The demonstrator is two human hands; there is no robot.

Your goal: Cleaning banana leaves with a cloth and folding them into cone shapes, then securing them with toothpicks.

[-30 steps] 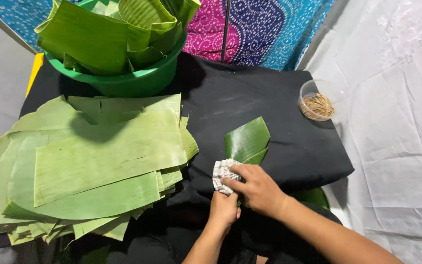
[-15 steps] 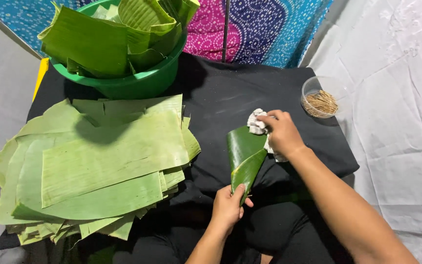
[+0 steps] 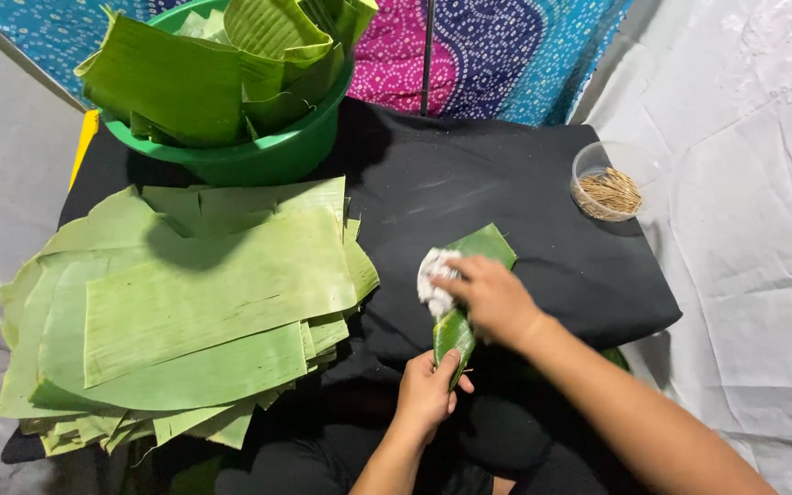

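Left hand (image 3: 428,394) pinches the near tip of a banana leaf strip (image 3: 469,293); right hand (image 3: 492,298) presses a white cloth (image 3: 433,280) onto it. Best wiped along the leaf's length, toward 1 o'clock, tip held taut, probably avoiding tears.

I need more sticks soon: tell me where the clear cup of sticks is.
In the head view, the clear cup of sticks sits at the black cloth's far right edge, beyond the right hand.
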